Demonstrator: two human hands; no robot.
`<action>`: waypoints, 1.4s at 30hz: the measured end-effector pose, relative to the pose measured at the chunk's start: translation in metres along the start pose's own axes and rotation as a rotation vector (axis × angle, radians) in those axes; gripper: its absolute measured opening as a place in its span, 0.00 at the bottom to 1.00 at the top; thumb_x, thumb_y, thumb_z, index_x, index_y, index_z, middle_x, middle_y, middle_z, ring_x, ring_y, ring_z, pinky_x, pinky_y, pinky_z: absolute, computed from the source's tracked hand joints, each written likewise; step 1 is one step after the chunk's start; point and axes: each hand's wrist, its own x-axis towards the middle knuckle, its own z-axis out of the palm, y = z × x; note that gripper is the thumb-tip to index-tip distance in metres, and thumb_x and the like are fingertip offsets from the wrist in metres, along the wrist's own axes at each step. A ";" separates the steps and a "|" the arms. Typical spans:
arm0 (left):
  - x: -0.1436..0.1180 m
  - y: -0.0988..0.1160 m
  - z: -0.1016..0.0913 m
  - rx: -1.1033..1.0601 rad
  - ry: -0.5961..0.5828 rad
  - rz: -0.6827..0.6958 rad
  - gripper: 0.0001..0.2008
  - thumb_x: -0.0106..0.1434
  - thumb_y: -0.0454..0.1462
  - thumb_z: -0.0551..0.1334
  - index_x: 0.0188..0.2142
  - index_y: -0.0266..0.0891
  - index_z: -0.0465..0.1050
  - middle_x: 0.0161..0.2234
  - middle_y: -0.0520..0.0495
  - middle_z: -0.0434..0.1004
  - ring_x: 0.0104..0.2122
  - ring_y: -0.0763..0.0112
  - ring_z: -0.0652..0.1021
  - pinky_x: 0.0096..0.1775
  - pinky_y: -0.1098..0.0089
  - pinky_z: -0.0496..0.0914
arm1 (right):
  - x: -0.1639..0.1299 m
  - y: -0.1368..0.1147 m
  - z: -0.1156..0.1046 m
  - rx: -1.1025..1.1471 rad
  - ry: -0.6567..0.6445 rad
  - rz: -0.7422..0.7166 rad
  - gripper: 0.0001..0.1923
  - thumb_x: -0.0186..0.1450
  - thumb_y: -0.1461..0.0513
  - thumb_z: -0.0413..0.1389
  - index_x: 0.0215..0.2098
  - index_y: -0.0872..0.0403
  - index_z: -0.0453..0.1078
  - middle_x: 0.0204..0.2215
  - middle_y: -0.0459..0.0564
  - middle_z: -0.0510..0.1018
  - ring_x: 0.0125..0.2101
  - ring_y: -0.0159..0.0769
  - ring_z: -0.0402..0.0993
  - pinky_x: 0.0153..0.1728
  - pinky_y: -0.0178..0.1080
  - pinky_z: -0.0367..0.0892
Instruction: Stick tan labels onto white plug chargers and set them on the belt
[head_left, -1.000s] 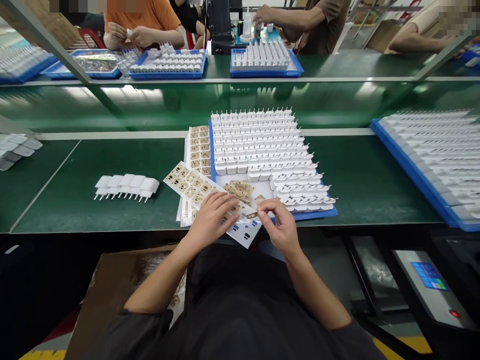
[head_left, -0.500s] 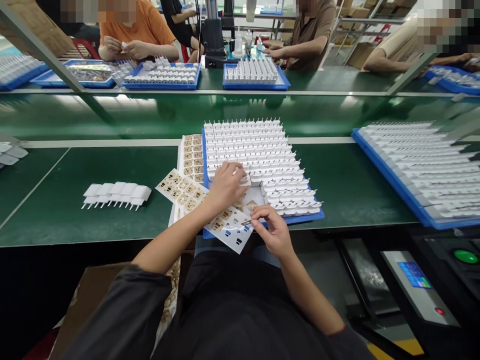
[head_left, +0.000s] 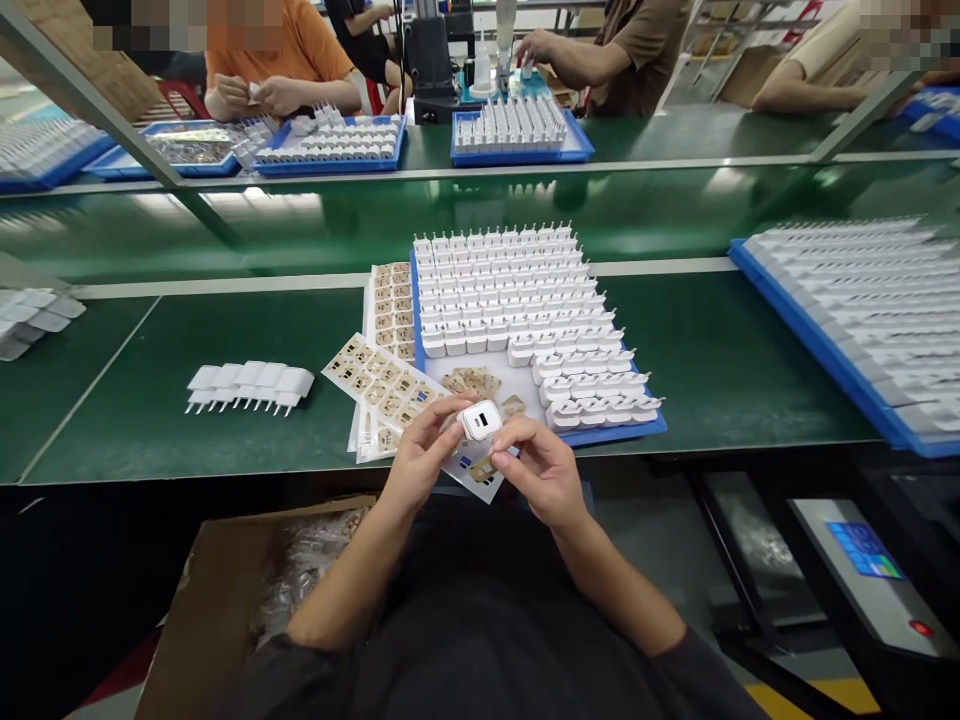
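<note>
Head view, nearest first: dark sleeves and lap at the bottom edge, an open cardboard box (head_left: 225, 600) of bagged parts low on the left, a machine panel with a small blue screen (head_left: 862, 550) and red button low on the right. Just above the lap, left hand (head_left: 420, 455) and right hand (head_left: 536, 470) brought together at the table's near edge, both closed around one white charger (head_left: 481, 420); thumb and fingers of each pinching its sides, port face turned up toward the camera, held clear of the table. Under the hands, a partly stripped label sheet (head_left: 480, 478) overhanging the edge; just left of it, further sheets of tan labels (head_left: 382, 385) fanned on the green table (head_left: 150, 440). Left again and well apart, a short row of white chargers (head_left: 251, 385) lying prongs toward the camera. Directly beyond the hands, a blue tray (head_left: 607, 432) packed with white chargers in rows, a bare patch at its near left corner holding a small heap of loose tan labels (head_left: 472, 382); another label sheet (head_left: 391, 310) beside the tray's left edge. Far right, a second blue tray (head_left: 810, 330) filled with white parts. Across the green belt, more blue trays (head_left: 517, 152) of chargers and other people's hands (head_left: 262, 95) at work, one hand (head_left: 536, 45) near small bottles.
</note>
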 end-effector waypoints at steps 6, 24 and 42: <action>-0.015 -0.009 -0.004 0.133 0.001 0.125 0.21 0.65 0.43 0.68 0.57 0.46 0.73 0.56 0.42 0.79 0.56 0.55 0.79 0.57 0.55 0.77 | -0.005 0.004 0.003 0.009 -0.017 0.042 0.04 0.68 0.57 0.61 0.37 0.49 0.74 0.32 0.47 0.78 0.34 0.38 0.75 0.38 0.41 0.72; -0.025 -0.007 0.001 0.439 0.029 0.427 0.26 0.63 0.33 0.69 0.60 0.46 0.71 0.56 0.42 0.79 0.56 0.57 0.80 0.52 0.61 0.81 | 0.009 -0.006 0.007 0.057 0.220 0.128 0.03 0.66 0.61 0.63 0.36 0.50 0.74 0.33 0.46 0.77 0.37 0.36 0.74 0.43 0.39 0.71; -0.022 -0.004 -0.001 0.447 0.008 0.437 0.27 0.62 0.31 0.70 0.59 0.45 0.71 0.55 0.40 0.80 0.55 0.56 0.80 0.54 0.58 0.79 | 0.008 -0.004 0.007 0.042 0.189 0.081 0.03 0.67 0.64 0.62 0.38 0.49 0.74 0.33 0.44 0.76 0.37 0.34 0.75 0.42 0.38 0.70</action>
